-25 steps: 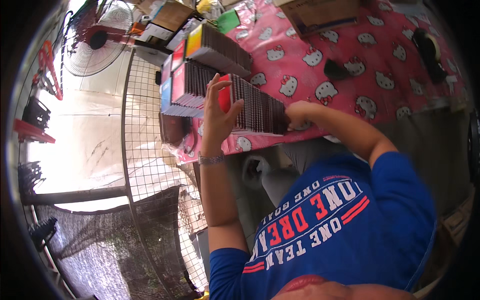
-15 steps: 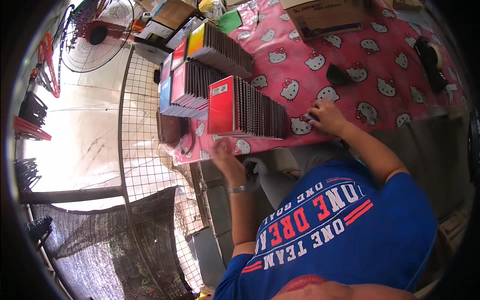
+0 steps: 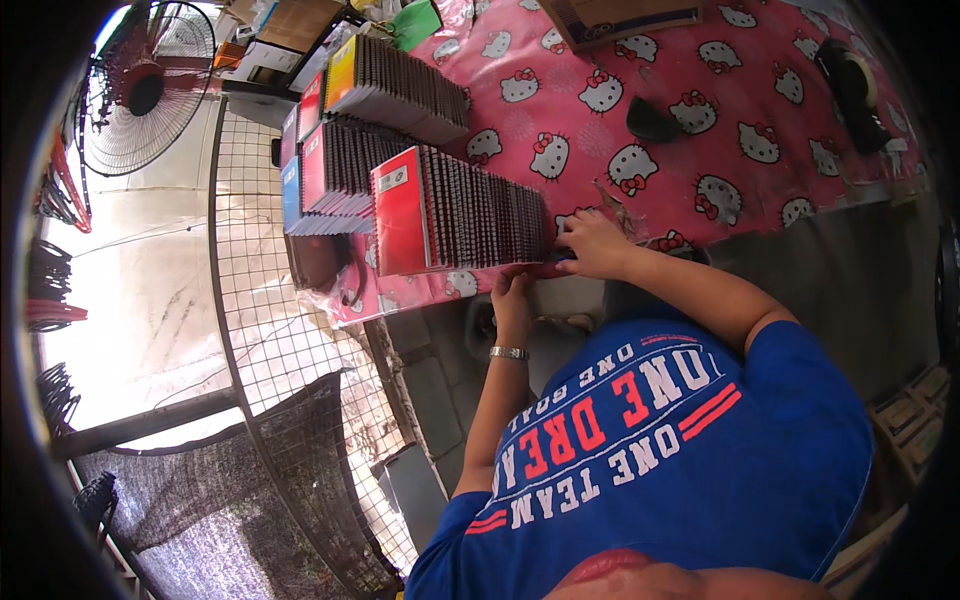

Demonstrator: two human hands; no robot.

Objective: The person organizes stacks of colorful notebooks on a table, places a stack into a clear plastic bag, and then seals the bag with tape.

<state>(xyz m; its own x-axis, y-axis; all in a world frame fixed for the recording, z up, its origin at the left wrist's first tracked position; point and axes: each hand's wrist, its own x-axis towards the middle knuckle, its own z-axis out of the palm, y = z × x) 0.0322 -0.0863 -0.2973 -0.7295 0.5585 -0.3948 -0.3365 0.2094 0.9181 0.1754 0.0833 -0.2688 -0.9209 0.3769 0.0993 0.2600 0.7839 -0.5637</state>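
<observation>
A row of spiral-bound notebooks with red covers (image 3: 401, 222) stands near the table's front edge. My right hand (image 3: 598, 245) rests by the row's right end. Its fingers are curled around a small dark thing, mostly hidden. At the table edge, just below the notebooks, my left hand (image 3: 511, 292) is closed; what its fingers grip, if anything, does not show. Behind the red row are more notebook stacks, with a yellow-covered stack (image 3: 400, 88), a pink-covered stack (image 3: 345, 165) and a blue cover (image 3: 291, 195).
The table has a pink cat-print cover (image 3: 665, 175). On it lie a dark wedge-shaped object (image 3: 652, 120), a black tape dispenser (image 3: 850, 95) and a cardboard box (image 3: 620, 18). A fan (image 3: 145, 95) and wire mesh (image 3: 255, 240) stand at the left.
My right hand has moved left to the end of the red row. My left hand has shifted right along the table edge, toward it. The whole view has shifted slightly.
</observation>
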